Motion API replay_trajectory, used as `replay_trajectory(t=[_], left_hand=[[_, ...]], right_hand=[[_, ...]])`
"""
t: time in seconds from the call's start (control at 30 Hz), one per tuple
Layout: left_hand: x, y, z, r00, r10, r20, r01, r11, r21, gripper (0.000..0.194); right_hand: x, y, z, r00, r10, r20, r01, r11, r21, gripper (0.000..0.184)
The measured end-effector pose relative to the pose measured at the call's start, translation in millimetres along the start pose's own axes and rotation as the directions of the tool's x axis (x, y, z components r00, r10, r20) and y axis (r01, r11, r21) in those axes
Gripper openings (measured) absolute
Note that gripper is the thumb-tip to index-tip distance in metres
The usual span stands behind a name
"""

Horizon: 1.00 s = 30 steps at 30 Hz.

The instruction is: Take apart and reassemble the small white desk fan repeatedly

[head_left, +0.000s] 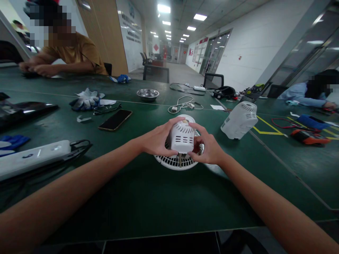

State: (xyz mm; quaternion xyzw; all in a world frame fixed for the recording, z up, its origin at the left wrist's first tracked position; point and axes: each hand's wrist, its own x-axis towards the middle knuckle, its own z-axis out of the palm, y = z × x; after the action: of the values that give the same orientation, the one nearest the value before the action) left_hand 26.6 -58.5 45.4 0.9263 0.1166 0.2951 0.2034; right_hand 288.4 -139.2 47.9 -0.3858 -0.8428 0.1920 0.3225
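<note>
A small white fan lies face down on the green table (148, 197), its round grille (177, 163) against the surface. On top of the grille sits the white slotted motor housing (182, 137). My left hand (156, 140) wraps round the housing's left side, fingers curled over its top. My right hand (207, 146) grips its right side, thumb and fingers pressed on. A second white slotted fan cover (240, 120) lies on the table to the right, apart from both hands.
A black phone (115, 120), grey gloves (86, 100), a metal bowl (147, 94) and a white charger cable (182, 104) lie further back. A white power strip (31, 158) is at the left. One person sits at the far left, another at the far right, near red tools (308, 135).
</note>
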Motion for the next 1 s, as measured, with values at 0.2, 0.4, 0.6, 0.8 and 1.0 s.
replay_trajectory(t=[0.2,0.4,0.6,0.8,1.0], left_hand=[[-2,-3,2.9,0.999,-0.025,-0.047,0.025,1.0,0.012,0.11],[-1,-4,3.7,0.998,-0.035,-0.049,0.036,0.999,0.024,0.106],[-1,-1,2.5,0.997,-0.064,-0.044,0.067,0.996,0.061,0.105],[-2,-5,1.9,0.998,-0.044,-0.04,0.045,0.999,0.019,0.112],[1,3,18.3,0.963,-0.218,-0.156,0.241,0.958,0.152,0.112]], right_hand=[[2,-3,-2,1.0,0.014,0.004,-0.014,0.998,-0.062,0.098],[2,-2,-5,1.0,0.009,0.022,-0.006,0.992,-0.123,0.096],[2,-4,-4,1.0,0.012,0.012,-0.01,0.989,-0.145,0.095],[2,-4,-9,0.998,0.026,0.05,-0.022,0.996,-0.089,0.093],[6,6,-1,0.997,-0.009,-0.071,-0.004,0.981,-0.192,0.105]])
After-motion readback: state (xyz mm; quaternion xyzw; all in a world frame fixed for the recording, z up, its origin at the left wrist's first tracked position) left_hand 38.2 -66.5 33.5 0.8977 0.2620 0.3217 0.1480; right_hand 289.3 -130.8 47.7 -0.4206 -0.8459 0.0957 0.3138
